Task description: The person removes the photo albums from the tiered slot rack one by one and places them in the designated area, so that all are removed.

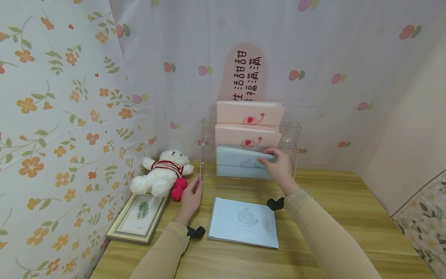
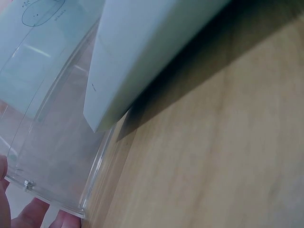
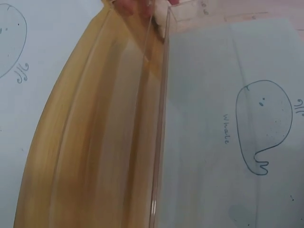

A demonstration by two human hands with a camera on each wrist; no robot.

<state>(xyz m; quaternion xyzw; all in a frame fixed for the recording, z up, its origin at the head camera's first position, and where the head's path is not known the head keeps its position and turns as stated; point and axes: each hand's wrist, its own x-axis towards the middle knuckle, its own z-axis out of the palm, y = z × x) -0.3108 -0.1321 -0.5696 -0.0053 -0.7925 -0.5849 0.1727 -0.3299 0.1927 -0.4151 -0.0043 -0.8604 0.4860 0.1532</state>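
A clear acrylic rack (image 1: pixel 295 155) stands against the back curtain. In its lowest front tier sits a pale blue booklet (image 1: pixel 230 162) with a whale drawing. My right hand (image 1: pixel 280 168) pinches that booklet's top right part, thumb in front. My left hand (image 1: pixel 191 199) grips the rack's left side; in the left wrist view its fingers (image 2: pixel 33 213) wrap the clear end panel. Two pink booklets with red elephants, an upper one (image 1: pixel 230 112) and a lower one (image 1: pixel 226 135), stand in the tiers behind. Another pale blue whale booklet (image 1: pixel 230 223) lies flat on the table before the rack.
A white teddy bear (image 1: pixel 150 182) in a striped sweater leans at the left, a red yarn ball (image 1: pixel 179 189) beside it. A framed leaf picture (image 1: pixel 130 221) lies at the left of the wooden table (image 1: pixel 334 217). Patterned curtains (image 1: pixel 167 35) close off the back and left.
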